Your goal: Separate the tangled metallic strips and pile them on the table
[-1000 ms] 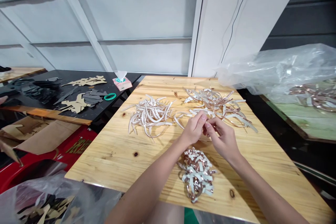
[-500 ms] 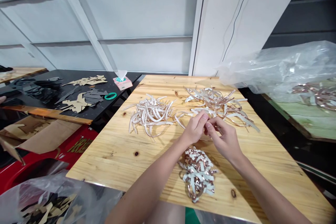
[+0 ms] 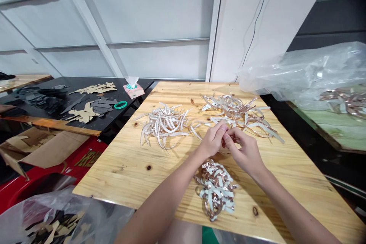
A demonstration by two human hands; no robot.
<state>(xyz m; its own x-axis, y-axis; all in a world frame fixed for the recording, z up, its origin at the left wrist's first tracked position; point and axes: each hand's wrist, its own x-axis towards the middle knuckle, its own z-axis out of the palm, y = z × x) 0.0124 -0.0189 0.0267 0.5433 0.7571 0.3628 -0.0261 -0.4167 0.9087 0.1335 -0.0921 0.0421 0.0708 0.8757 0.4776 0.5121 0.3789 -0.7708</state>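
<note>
My left hand and my right hand meet over the middle of the pale wooden table. Fingertips of both are pinched together on a thin copper-coloured strip, mostly hidden by the fingers; a bit of it shows below them. Just in front of my wrists lies a heap of short, curled copper-and-white strips. Beyond my left hand is a pile of curved whitish strips. Long, shiny copper-and-white strips lie loosely spread behind my right hand.
At left, a black table carries dark and tan cut pieces, a green tape ring and a tissue box. Below stand an open cardboard box and a plastic bag of scraps. Clear plastic sheeting bulges at right.
Both hands stay pinched together in nearly the same place, with only slight finger movement. The piles look unchanged.
</note>
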